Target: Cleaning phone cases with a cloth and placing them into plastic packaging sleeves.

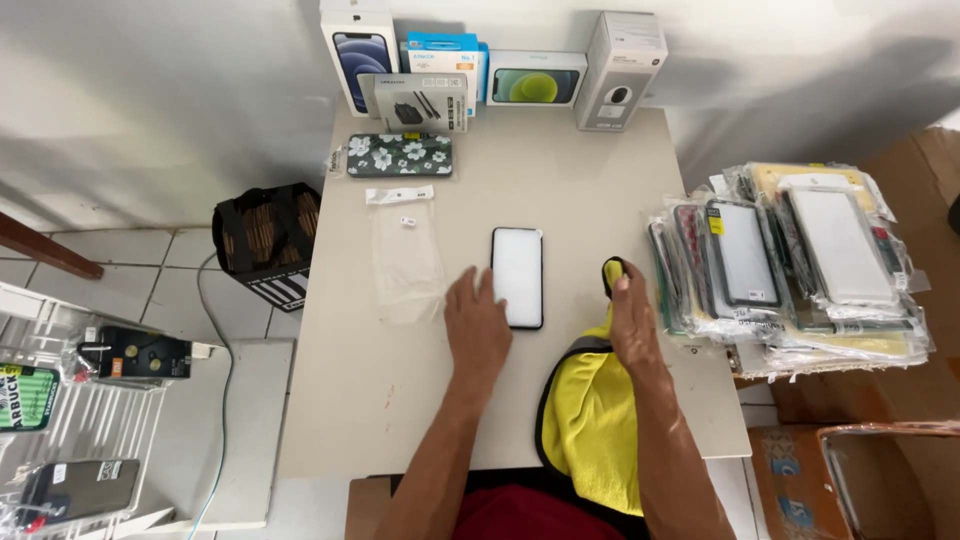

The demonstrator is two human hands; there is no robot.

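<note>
The phone (517, 277) lies flat, screen pale, near the middle of the table (400, 400); the left hand (477, 325) rests beside it, fingers spread open, touching its left edge; the right hand (630, 315), fingers closed, grips a yellow cloth (595, 420) just right of the phone, toward the table's near edge.

A plain beige table (560, 200) is seen in the middle of the frame, pushed against a white wall (160, 90) along the top. The floor (110, 250) at the left is covered with pale tiles. A black basket (268, 245) is placed beside the table at the left. Soft shadows are thrown on the wall by daylight.
</note>
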